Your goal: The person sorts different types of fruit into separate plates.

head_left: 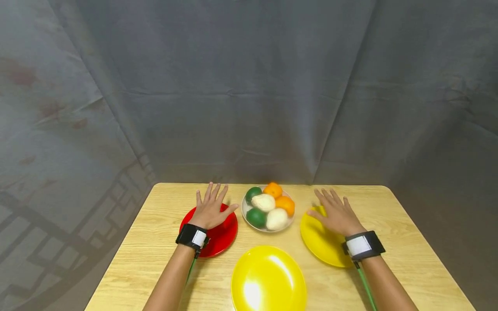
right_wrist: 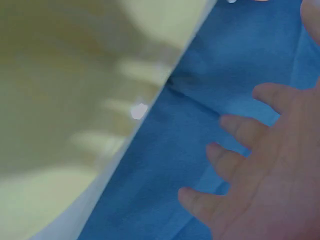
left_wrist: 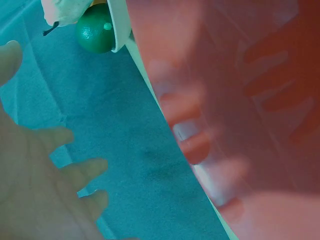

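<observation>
My left hand is spread flat over the red plate, fingers straight and holding nothing. Over the right-hand yellow plate my right hand is spread in the same way, also with nothing in it. Between the two plates stands a pale bowl of fruit: orange fruits, green fruits and whitish pear-shaped fruits. In the left wrist view, the palm hangs apart from the plate, which mirrors the fingers. The right wrist view shows the right fingers straight, beside the yellow plate's edge.
A second yellow plate lies at the front middle of the wooden table. Grey cloth hangs behind the table and at its sides. Each wrist wears a black band with a green cable.
</observation>
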`<state>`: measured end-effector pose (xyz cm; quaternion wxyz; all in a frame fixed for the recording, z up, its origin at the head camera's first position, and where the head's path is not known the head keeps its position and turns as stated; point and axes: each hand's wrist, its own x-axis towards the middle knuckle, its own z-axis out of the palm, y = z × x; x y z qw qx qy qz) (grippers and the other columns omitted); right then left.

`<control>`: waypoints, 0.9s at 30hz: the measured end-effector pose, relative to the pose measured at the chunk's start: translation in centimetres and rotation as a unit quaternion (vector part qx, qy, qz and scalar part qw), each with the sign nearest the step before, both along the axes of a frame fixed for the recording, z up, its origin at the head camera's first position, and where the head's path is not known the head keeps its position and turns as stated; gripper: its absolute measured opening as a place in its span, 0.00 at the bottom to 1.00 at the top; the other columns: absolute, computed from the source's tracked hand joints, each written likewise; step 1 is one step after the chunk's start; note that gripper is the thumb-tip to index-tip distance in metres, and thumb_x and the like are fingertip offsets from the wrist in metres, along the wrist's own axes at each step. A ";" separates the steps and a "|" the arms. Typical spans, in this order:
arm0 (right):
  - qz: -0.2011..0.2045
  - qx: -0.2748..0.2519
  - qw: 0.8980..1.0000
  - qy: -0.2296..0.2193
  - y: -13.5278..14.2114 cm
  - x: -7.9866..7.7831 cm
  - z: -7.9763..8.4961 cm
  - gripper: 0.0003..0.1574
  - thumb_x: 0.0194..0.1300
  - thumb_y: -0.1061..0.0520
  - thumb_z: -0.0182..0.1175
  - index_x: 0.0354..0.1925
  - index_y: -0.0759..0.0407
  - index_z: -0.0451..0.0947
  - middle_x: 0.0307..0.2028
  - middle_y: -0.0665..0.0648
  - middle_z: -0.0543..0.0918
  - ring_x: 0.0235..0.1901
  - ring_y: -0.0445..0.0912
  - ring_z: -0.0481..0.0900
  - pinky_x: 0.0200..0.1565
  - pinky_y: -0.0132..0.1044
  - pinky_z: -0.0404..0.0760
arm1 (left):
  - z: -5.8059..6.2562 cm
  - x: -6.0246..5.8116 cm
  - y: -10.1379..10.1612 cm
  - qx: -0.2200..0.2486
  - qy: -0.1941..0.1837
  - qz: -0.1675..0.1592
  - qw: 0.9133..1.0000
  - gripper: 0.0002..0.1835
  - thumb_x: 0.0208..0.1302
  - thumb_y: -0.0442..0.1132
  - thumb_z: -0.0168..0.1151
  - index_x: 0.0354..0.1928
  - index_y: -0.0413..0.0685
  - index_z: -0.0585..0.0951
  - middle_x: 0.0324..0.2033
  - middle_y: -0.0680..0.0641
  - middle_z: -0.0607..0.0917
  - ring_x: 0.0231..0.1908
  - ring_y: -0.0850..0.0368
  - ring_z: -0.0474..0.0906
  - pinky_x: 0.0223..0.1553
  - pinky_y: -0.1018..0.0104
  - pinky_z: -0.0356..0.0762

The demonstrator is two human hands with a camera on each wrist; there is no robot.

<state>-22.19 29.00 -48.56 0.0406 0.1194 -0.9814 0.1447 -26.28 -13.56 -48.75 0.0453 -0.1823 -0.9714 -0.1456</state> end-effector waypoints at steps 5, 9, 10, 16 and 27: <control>0.016 -0.025 0.999 0.035 -1.3 -0.1 0.7 0.50 0.63 0.29 0.54 0.74 0.49 0.57 0.65 0.66 0.69 0.66 0.65 0.57 0.64 0.67 0.52 | 0.1 0.7 -0.9 0.010 -0.020 0.006 1.000 0.45 0.65 0.73 0.40 0.75 0.53 0.57 0.72 0.40 0.57 0.72 0.41 0.39 0.65 0.29 0.36; 0.044 -0.056 0.997 0.044 -2.9 0.1 1.0 0.45 0.64 0.33 0.57 0.73 0.47 0.59 0.65 0.64 0.70 0.63 0.62 0.63 0.60 0.65 0.64 | -0.1 2.0 -2.6 0.025 -0.037 0.017 0.999 0.44 0.64 0.71 0.45 0.74 0.51 0.59 0.71 0.40 0.60 0.72 0.40 0.41 0.65 0.29 0.39; 0.054 -0.063 0.995 0.047 -3.4 0.2 1.0 0.45 0.63 0.35 0.59 0.72 0.48 0.60 0.65 0.63 0.69 0.63 0.61 0.63 0.59 0.64 0.65 | -0.2 2.4 -3.1 0.032 -0.039 0.022 0.999 0.44 0.64 0.70 0.46 0.74 0.50 0.59 0.71 0.39 0.61 0.72 0.40 0.42 0.65 0.29 0.40; 0.142 -0.088 0.983 0.079 -6.9 0.1 0.6 0.43 0.58 0.46 0.68 0.69 0.51 0.65 0.67 0.59 0.66 0.63 0.56 0.64 0.58 0.60 0.70 | -1.6 4.7 -7.4 0.077 -0.042 0.063 0.994 0.42 0.65 0.62 0.55 0.72 0.44 0.61 0.69 0.34 0.61 0.69 0.34 0.46 0.60 0.25 0.49; 0.206 -0.029 0.970 0.124 -10.1 -0.5 -1.2 0.47 0.47 0.49 0.73 0.65 0.55 0.70 0.62 0.60 0.72 0.60 0.55 0.64 0.57 0.54 0.72 | -4.0 6.5 -9.8 0.183 -0.085 0.106 0.974 0.39 0.68 0.46 0.58 0.69 0.26 0.56 0.54 0.29 0.65 0.55 0.34 0.68 0.57 0.40 0.69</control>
